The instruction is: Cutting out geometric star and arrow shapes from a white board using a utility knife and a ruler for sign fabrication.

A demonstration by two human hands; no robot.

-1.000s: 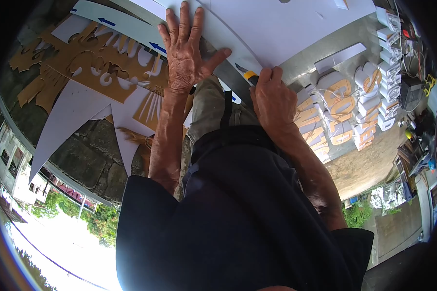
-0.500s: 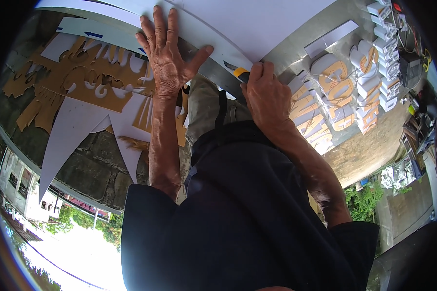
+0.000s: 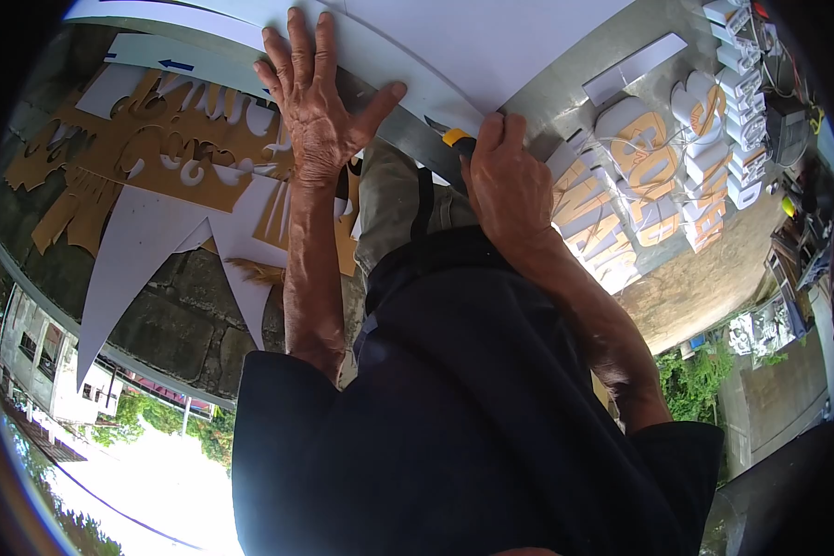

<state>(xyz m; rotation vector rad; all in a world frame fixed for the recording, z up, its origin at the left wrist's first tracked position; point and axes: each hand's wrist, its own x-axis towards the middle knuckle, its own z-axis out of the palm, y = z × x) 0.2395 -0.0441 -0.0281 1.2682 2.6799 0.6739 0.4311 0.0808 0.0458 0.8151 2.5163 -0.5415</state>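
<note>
Person: dark-sleeved torso filled the lower frame, both forearms reaching up toward 12 o'clock
Right hand (image 3: pixel 508 185): grip closed tight round a yellow-and-black knife (image 3: pixel 456 139), only the handle end showing at the thumb, toward 11 o'clock of the fist; blade hidden, so contact with the sheet could not be told
Left hand (image 3: pixel 317 111): flat, fingers spread, pressing on a curved metal strip (image 3: pixel 408 130) and the white sheet (image 3: pixel 491 46); holding nothing
Change: against the earlier views, the hands sat lower in frame, and the knife hand had drawn a little away from the spread hand along the strip; judged, a cut was in progress along that edge
White sheet: at 12 o'clock, on a grey metal surface (image 3: pixel 565 102), its edge running from the left thumb to the knife
Brown cut-outs (image 3: pixel 157 157): at 9 to 10 o'clock, card stencil scraps with white offcuts (image 3: pixel 130 259) lying over them, well apart from the knife
Built-up letters (image 3: pixel 639 176): white and orange, at 2 o'clock, just beside the right hand; the nearest thing that could crowd the knife arm
In the way: the person's own knee (image 3: pixel 398 199) lay between the arms
</note>
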